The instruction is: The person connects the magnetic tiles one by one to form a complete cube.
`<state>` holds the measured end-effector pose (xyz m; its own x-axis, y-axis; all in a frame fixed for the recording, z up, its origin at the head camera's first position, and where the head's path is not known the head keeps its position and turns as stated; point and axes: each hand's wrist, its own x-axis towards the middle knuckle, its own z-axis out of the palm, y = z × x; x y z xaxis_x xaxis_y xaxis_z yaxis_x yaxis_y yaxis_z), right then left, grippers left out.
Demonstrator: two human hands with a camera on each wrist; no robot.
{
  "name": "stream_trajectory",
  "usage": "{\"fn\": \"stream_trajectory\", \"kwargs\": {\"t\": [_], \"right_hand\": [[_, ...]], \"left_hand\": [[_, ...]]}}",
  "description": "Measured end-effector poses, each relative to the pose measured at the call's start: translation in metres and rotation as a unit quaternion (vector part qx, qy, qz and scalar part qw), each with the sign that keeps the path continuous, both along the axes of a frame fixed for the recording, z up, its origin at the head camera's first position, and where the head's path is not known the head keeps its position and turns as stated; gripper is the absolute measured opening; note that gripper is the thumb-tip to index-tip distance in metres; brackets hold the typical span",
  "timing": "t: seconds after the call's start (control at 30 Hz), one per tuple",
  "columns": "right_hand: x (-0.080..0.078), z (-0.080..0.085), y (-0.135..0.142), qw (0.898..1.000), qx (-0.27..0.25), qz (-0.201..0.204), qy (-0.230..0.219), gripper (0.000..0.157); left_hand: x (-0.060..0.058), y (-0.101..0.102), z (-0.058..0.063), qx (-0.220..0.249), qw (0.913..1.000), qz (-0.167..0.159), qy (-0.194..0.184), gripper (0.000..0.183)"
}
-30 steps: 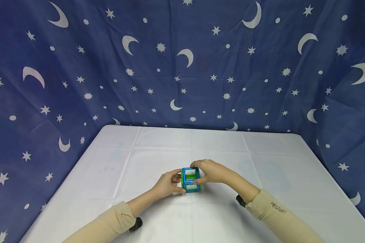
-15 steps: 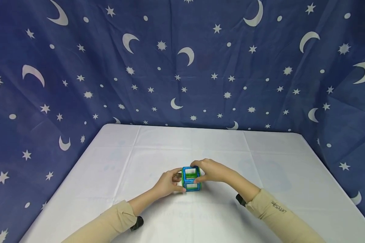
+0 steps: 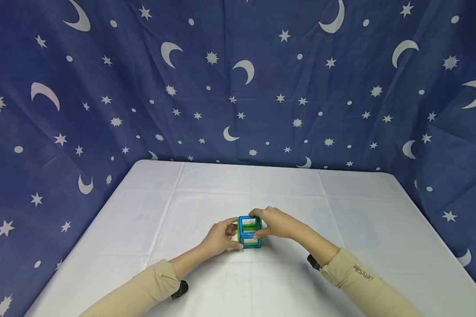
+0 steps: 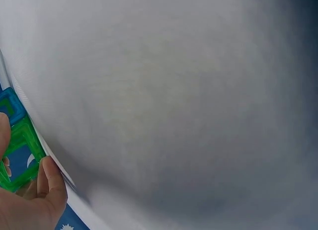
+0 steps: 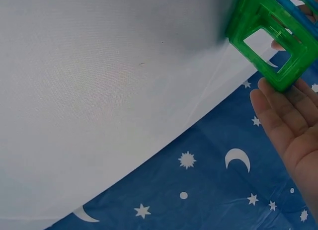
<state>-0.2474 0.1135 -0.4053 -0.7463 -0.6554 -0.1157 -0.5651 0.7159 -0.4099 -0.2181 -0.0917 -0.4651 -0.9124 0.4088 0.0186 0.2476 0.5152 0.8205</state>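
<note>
In the head view, a small cube [image 3: 250, 235] built from blue and green open-square magnetic tiles rests on the white table. My left hand [image 3: 217, 241] holds its left side, thumb at the near lower corner and fingers towards the back. From the right, my right hand [image 3: 279, 223] grips it between the thumb in front and fingers at the far top edge. A green tile [image 4: 36, 139] shows beside my left hand [image 4: 35, 207] in the left wrist view. The right wrist view has another green tile [image 5: 284, 82] against the fingertips of my right hand [image 5: 298, 125].
White cloth with fold creases covers the table [image 3: 206, 189]. Behind and beside it hangs a dark blue curtain [image 3: 262, 127] with moons and stars. A black strap [image 3: 180, 289] is on the left wrist, another [image 3: 313, 262] on the right.
The head view has tilted slightly, so everything sits a little higher or shifted. Both hands keep their hold on the cube, with hardly any movement.
</note>
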Motion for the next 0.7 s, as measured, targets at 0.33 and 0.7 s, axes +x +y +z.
{"fn": "stream_trajectory", "kwargs": {"t": [0.33,0.7], "right_hand": [[0.005,-0.012,0.01,0.999,-0.028,-0.006,-0.036,0.094],[0.005,-0.017,0.01,0.999,-0.04,-0.003,0.027,0.082]], "left_hand": [[-0.003,-0.004,-0.006,0.014,0.9998,0.003,-0.015,0.076],[-0.004,-0.003,-0.003,0.009,0.9997,-0.022,-0.006,0.081]]}}
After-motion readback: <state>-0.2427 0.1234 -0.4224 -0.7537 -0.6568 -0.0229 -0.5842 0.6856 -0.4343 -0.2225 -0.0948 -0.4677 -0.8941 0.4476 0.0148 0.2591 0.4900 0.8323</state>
